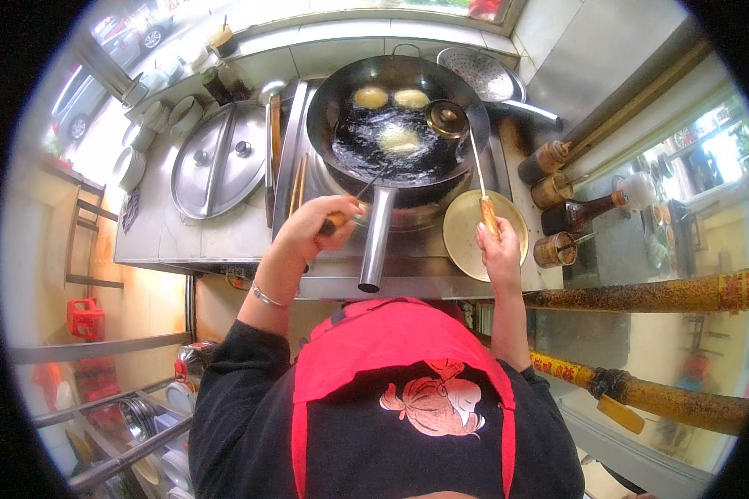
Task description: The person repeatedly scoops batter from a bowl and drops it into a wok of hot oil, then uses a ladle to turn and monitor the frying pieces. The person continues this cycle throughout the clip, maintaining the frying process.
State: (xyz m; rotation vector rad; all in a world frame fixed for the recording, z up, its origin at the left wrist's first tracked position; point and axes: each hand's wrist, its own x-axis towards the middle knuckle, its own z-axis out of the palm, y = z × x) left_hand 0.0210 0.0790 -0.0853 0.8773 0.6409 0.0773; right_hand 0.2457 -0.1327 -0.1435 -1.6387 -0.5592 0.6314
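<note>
A large black wok (324, 118) with a metal handle holds dark, bubbling oil. Two golden round fried cakes (371, 97) float near its far side, and a paler one (399, 140) fries at the middle. My left hand (324, 227) grips a thin metal tool by its wooden handle (335, 221); the tool's shaft reaches over the near rim, and its tip is hard to make out. In my right hand (500, 246) is the wooden handle of a ladle (447, 118), whose round bowl is over the right part of the wok. A cream plate (462, 240) lies beneath this handle.
Steel lids (187, 162), a long-handled ladle (273, 90) and chopsticks (298, 184) lie left of the wok. Stacked bowls (129, 168) stand farther left. A perforated strainer (474, 68) rests at the back right. Sauce bottles (577, 212) and jars (555, 249) line the right side.
</note>
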